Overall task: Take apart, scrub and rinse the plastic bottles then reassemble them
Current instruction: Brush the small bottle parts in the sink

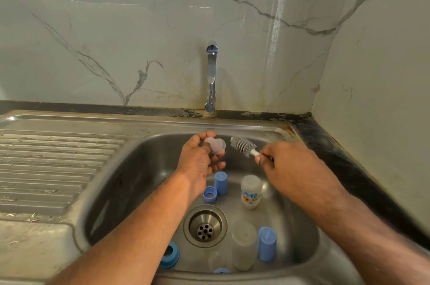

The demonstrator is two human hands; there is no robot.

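— What lies nearest in the sink (130, 168)?
— Clear bottles (243, 247), blue caps (267, 247), by the drain.
— Beyond?
— The left hand (200, 159) pinches a clear teat (217, 145), probably silicone; the right hand (290, 163) grips a brush (243, 146) just beside it.
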